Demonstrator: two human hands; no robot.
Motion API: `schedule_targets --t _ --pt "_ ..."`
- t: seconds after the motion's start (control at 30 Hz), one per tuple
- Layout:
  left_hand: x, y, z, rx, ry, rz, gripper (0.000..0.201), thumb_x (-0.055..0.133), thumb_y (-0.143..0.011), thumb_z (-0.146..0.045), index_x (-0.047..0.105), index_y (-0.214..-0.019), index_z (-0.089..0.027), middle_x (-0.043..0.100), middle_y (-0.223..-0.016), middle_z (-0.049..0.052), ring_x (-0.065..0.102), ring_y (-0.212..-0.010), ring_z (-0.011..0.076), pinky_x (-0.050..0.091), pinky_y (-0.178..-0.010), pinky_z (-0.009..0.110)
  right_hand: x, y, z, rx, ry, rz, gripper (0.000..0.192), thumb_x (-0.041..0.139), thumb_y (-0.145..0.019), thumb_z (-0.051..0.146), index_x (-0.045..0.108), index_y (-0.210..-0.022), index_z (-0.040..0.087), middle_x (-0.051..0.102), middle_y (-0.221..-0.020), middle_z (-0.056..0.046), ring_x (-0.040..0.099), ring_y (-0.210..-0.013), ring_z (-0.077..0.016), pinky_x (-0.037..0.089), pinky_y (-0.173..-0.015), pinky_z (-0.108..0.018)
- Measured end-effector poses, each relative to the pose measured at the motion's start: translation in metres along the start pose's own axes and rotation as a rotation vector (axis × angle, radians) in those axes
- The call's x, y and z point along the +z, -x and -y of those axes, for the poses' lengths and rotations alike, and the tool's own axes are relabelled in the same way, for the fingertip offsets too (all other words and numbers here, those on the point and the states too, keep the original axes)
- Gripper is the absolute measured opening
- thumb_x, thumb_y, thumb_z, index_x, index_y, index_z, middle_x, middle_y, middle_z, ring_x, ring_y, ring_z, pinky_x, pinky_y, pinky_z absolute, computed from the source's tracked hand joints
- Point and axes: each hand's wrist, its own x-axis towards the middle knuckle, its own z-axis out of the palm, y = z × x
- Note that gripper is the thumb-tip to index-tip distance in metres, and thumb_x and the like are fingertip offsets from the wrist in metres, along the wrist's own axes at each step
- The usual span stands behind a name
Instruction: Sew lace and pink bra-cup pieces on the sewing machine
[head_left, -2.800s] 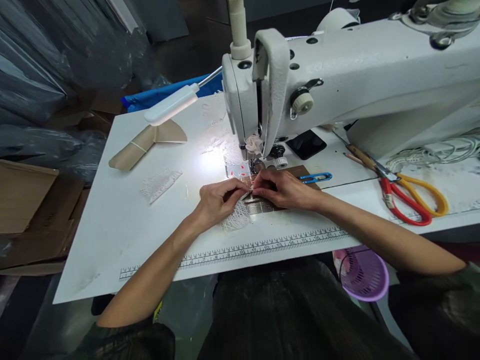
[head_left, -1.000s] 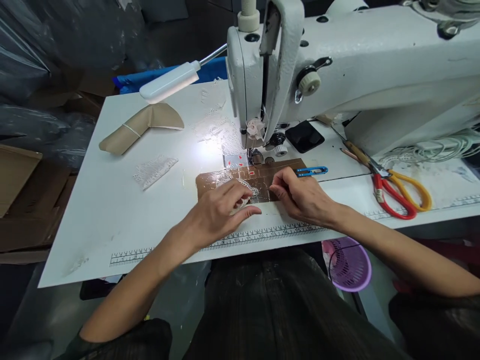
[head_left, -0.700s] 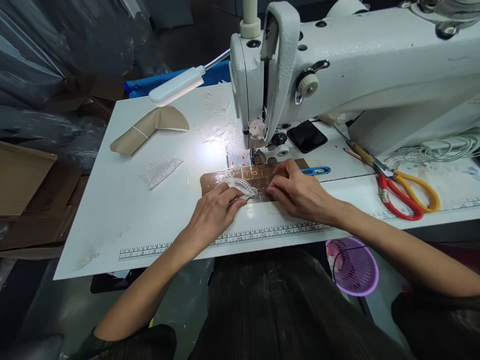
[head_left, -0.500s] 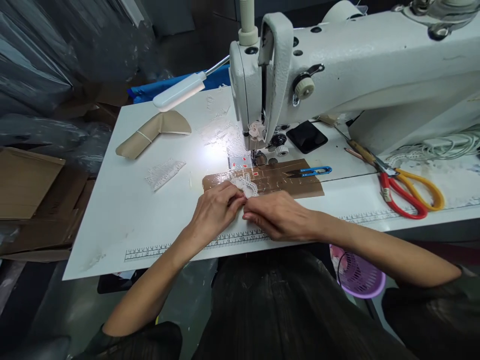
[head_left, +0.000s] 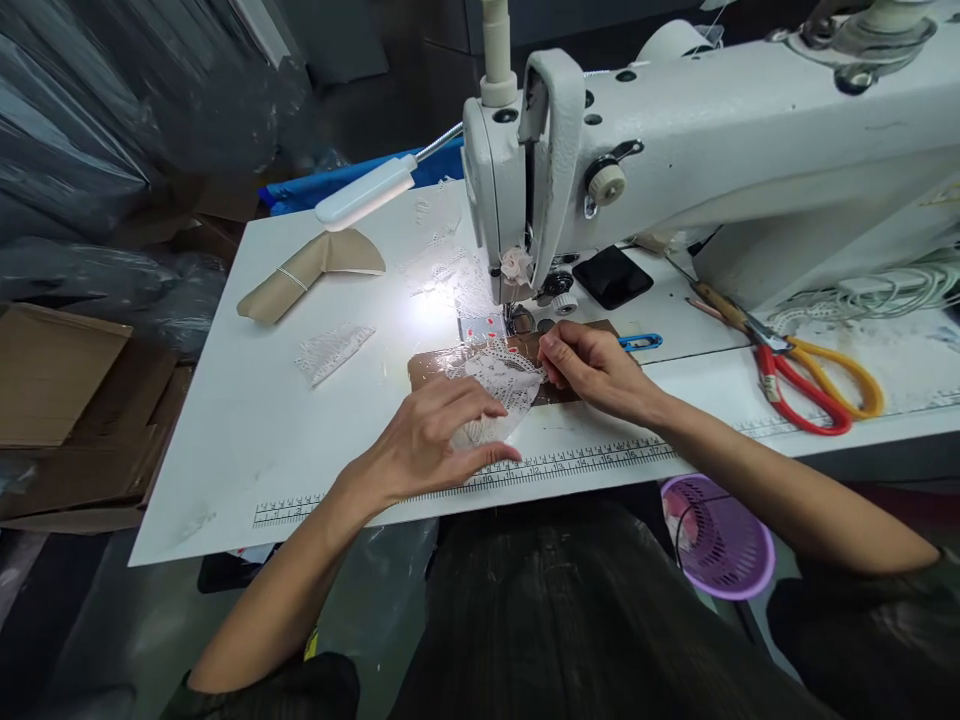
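A piece of white lace is spread over the brown strip in front of the sewing machine's needle area. My right hand pinches the right edge of this lace between thumb and fingertips. Over the lace's left and near part lies my left hand, its thumb stretched out and apart from the fingers; part of the lace is hidden beneath it. Beyond my right hand, blue thread snips show only their handle end. The sewing machine stands just behind the lace.
A lamp lights the white table. To the left are a folded brown paper piece and another lace piece. Scissors and a black pad lie right. A purple basket sits below the table edge.
The lace, bunched between both hands before, is now spread out. My right hand has moved away and to the right with its edge; my left hand has loosened and its fingers have spread.
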Motion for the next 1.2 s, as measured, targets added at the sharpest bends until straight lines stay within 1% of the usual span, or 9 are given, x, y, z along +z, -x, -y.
schedule_targets --t 0.17,0.3,0.5,0.7,0.83,0.93,1.0,1.07,1.2 --pt "0.010 -0.034 0.024 -0.074 -0.098 0.049 0.024 0.053 -0.096 -0.031 0.060 -0.114 -0.017 0.064 -0.113 0.010 0.062 -0.100 0.0202 0.052 -0.079 0.033 0.005 0.006 0.005 -0.096 0.054 0.109 0.036 0.043 -0.100 0.045 0.051 -0.081 0.016 0.047 -0.068 0.002 0.042 -0.062 -0.0081 0.036 -0.058 -0.023" --pt "0.020 -0.043 0.031 -0.149 -0.266 0.163 0.023 0.053 -0.096 -0.036 0.061 -0.108 -0.018 0.061 -0.100 0.007 0.058 -0.081 0.0180 0.046 -0.069 0.030 -0.010 0.012 0.005 -0.099 0.124 0.192 0.035 0.047 -0.098 0.046 0.052 -0.079 0.017 0.046 -0.067 0.002 0.039 -0.060 -0.0079 0.032 -0.054 -0.022" --pt "0.016 -0.028 0.028 -0.116 -0.357 0.066 0.021 0.041 -0.100 -0.030 0.053 -0.090 -0.015 0.060 -0.099 0.010 0.054 -0.082 0.0191 0.044 -0.073 0.035 -0.038 0.008 -0.002 0.063 -0.109 -0.215 0.050 0.059 -0.084 0.067 0.048 -0.072 0.019 0.041 -0.056 0.004 0.034 -0.049 -0.0078 0.025 -0.045 -0.023" --pt "-0.010 -0.022 0.015 -0.051 -0.146 0.289 0.015 0.039 -0.099 -0.021 0.053 -0.097 -0.015 0.061 -0.104 0.012 0.058 -0.094 0.0206 0.049 -0.081 0.036 -0.018 -0.010 -0.005 0.117 -0.309 -0.262 0.052 0.069 -0.073 0.067 0.049 -0.071 0.020 0.033 -0.052 0.006 0.027 -0.045 -0.0065 0.020 -0.042 -0.023" --pt "-0.034 -0.009 0.010 -0.101 -0.028 0.364 0.018 0.043 -0.097 -0.025 0.053 -0.083 -0.018 0.062 -0.116 0.012 0.058 -0.111 0.0234 0.051 -0.086 0.036 -0.042 -0.011 -0.014 0.129 -0.463 -0.456 0.042 0.071 -0.076 0.052 0.041 -0.071 0.022 0.023 -0.053 0.009 0.019 -0.044 -0.0069 0.018 -0.041 -0.023" --pt "-0.042 0.002 0.018 -0.226 0.122 0.321 0.022 0.051 -0.093 -0.028 0.049 -0.073 -0.019 0.066 -0.106 0.009 0.061 -0.111 0.0239 0.052 -0.078 0.031 -0.062 -0.005 -0.020 0.097 -0.440 -0.582 0.038 0.066 -0.080 0.048 0.038 -0.071 0.023 0.024 -0.053 0.008 0.023 -0.044 -0.0080 0.023 -0.042 -0.024" --pt "-0.039 0.004 0.025 -0.329 0.261 0.242 0.021 0.056 -0.089 -0.027 0.046 -0.072 -0.019 0.064 -0.083 0.004 0.066 -0.085 0.0180 0.048 -0.060 0.024 -0.058 0.000 -0.021 0.129 -0.394 -0.532 0.035 0.061 -0.083 0.049 0.043 -0.073 0.022 0.032 -0.054 0.006 0.032 -0.046 -0.0092 0.029 -0.043 -0.025" --pt "-0.031 0.001 0.030 -0.403 0.410 0.155 0.017 0.058 -0.086 -0.025 0.045 -0.076 -0.020 0.055 -0.067 -0.002 0.054 -0.056 0.0092 0.037 -0.046 0.019 -0.042 0.003 -0.017 0.168 -0.314 -0.375 0.032 0.062 -0.084 0.050 0.051 -0.078 0.021 0.045 -0.060 0.003 0.044 -0.052 -0.0109 0.037 -0.047 -0.025" --pt "-0.018 -0.013 0.032 -0.467 0.623 0.064 0.017 0.060 -0.085 -0.025 0.047 -0.093 -0.020 0.055 -0.066 -0.005 0.040 -0.044 0.0043 0.029 -0.039 0.018 -0.004 -0.001 -0.003 0.095 -0.063 0.068 0.043 0.075 -0.076 0.045 0.060 -0.105 0.017 0.063 -0.094 -0.006 0.059 -0.082 -0.0147 0.051 -0.072 -0.029"
